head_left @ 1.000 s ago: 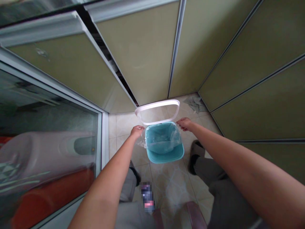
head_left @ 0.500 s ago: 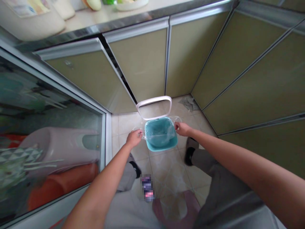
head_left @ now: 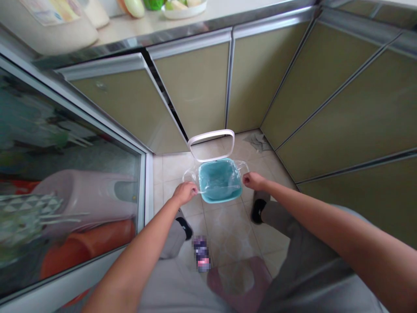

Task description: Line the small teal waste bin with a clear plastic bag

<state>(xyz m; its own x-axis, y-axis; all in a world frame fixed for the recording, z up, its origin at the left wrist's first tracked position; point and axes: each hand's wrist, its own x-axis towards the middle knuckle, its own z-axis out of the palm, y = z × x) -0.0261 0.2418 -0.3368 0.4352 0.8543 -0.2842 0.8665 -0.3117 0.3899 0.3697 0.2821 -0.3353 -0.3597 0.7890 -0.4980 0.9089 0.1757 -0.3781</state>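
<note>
Teal bin stands on floor tiles, mouth up; clear bag has its long axis left-right across it. Left hand and right hand reach down alongside, fingers pinching bag edges.

No word, brand or number can be read. A printed label with yellow and reddish patches is borne by the pale container, far beyond and to the left of the teal bin, but its print is blurred. On the dark slipper near the bin's left front, a small white mark is seen but cannot be made out.
</note>
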